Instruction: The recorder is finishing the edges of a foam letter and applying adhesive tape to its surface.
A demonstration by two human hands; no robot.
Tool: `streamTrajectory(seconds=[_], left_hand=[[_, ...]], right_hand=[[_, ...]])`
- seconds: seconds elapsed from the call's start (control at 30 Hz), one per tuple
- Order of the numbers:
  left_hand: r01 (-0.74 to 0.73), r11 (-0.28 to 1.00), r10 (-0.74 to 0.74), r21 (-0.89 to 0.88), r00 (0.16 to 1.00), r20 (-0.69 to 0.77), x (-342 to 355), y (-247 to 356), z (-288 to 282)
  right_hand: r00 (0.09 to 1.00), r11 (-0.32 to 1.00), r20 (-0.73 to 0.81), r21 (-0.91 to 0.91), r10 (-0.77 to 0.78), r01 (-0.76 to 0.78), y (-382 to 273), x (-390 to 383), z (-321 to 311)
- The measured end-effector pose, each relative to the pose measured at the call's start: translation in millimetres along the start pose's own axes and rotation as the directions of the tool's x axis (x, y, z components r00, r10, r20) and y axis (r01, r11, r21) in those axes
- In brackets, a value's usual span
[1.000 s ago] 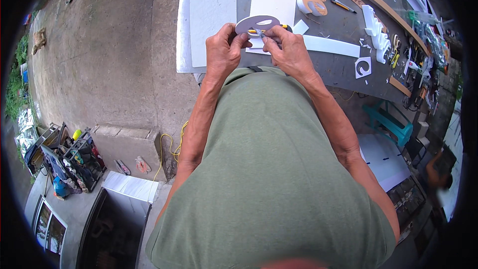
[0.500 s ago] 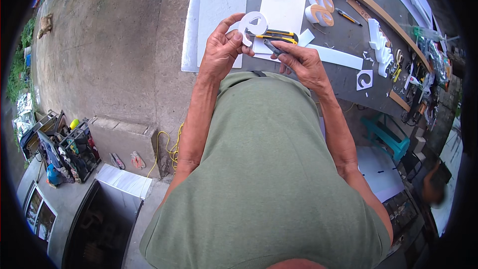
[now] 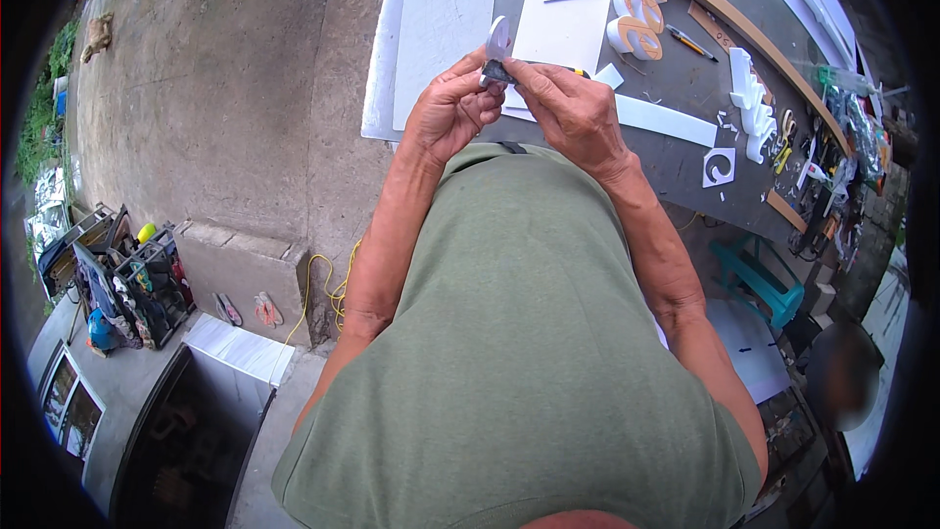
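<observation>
In the head view, the left hand has its thumb and forefinger pinched on the lower end of a white cut-out piece, with the other fingers curled beneath. The piece lies just beyond these fingertips on the side away from the body, raised in front of the worktop. It shows at a slant, its long axis running nearly up and down the picture, the upper part free of both hands.

The right hand comes across from the right, thumb and forefinger closed on a small dark grey block. The block's long axis runs roughly crosswise to the piece and overlaps its lower end; whether the two touch, I cannot tell. The left hand is nearer the piece, but the right fingertips are right beside it.

Past the right knuckles shows the end of a yellow-and-black tool, and a long white strip lies to its right.
</observation>
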State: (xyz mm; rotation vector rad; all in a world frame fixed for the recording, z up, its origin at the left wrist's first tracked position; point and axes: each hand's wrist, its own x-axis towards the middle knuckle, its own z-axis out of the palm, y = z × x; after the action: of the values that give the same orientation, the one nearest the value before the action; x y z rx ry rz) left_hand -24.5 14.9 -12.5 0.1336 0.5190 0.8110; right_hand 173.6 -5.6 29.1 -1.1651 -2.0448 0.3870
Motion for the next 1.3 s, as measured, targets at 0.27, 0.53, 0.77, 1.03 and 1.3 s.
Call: streamTrajectory(seconds=[0.27,0.53,0.77,1.03,1.3], left_hand=[[0.081,0.987,-0.071,-0.137,0.995,0.075,5,1,-8],[-0.178,0.87,0.183,0.46,0.982,0.034,1,-8,16],[-0.167,0.078,0.497,0.983,0.861,0.107,6,-13,21],[-0.194,-0.221,0.638,0.956,0.712,0.292,9,-20,15],[-0.224,-0.294,0.564,0.929,0.744,0.358,6,-26,6]], right_hand=[[0.999,0.992,0.018,-0.118,-0.042,0.044,1,3,1],[0.991,0.954,0.03,-0.277,0.127,-0.114,-3,6,2],[0.961,0.917,0.116,-0.346,0.25,-0.196,-5,7,7],[0.928,0.914,0.158,-0.293,0.337,-0.281,-11,6,16],[0.851,0.885,0.253,-0.06,0.46,-0.461,-2,-4,21]])
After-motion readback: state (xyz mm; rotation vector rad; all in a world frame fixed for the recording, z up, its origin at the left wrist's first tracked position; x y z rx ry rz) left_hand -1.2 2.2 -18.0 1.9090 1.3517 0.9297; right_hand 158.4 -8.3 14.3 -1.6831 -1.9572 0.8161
